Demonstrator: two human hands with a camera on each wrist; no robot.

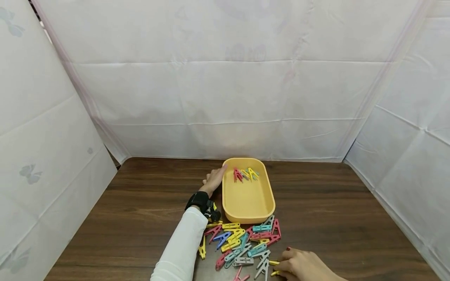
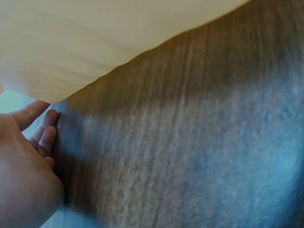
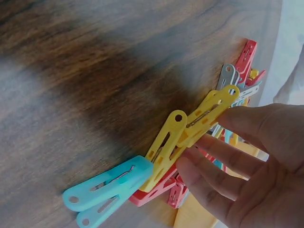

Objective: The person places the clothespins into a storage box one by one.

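Observation:
A yellow tray sits mid-table with a few coloured clothespins clipped on its far rim. My left hand lies flat against the tray's left wall, fingers straight on the wood. A pile of several coloured clothespins lies in front of the tray. At the pile's near right my right hand pinches a yellow clothespin between thumb and fingers. A second yellow clothespin and a teal clothespin lie touching it.
The brown wooden table is walled by white sheeting at the back and on both sides. A black wrist strap with a camera sits on my left arm, above a white sleeve.

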